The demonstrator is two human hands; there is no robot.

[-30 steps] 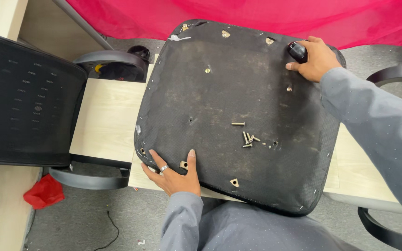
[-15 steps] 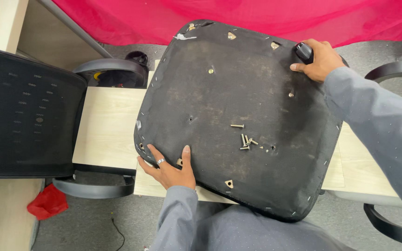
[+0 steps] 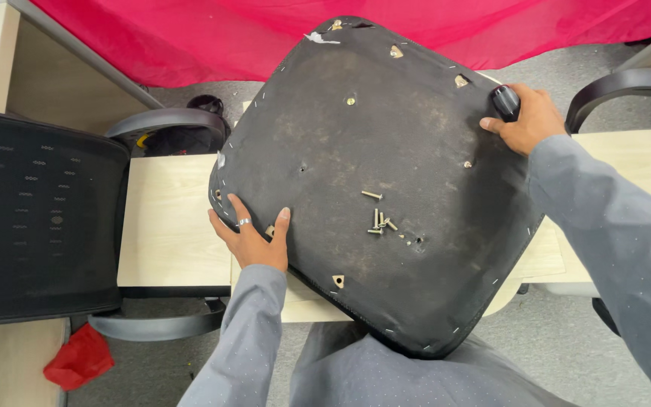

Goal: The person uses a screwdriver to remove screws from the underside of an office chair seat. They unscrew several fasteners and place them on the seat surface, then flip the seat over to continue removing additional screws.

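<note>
Since a moment ago, your seat pan [image 3: 386, 173] has tilted further left on the pale wooden bench [image 3: 167, 218] — black, dusty underside up, loose screws [image 3: 380, 218] lying on it. Left hand [image 3: 254, 237] presses flat, fingers spread; right hand [image 3: 525, 120] curls around a black knob [image 3: 505, 102].

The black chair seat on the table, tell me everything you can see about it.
The chair seat lies underside up, tilted across a pale wooden table. Its black fabric is dusty, stapled around the edge, with bolt holes. Loose screws rest on it. The left hand presses its near edge; the right hand grips a black knob at its far corner.
</note>
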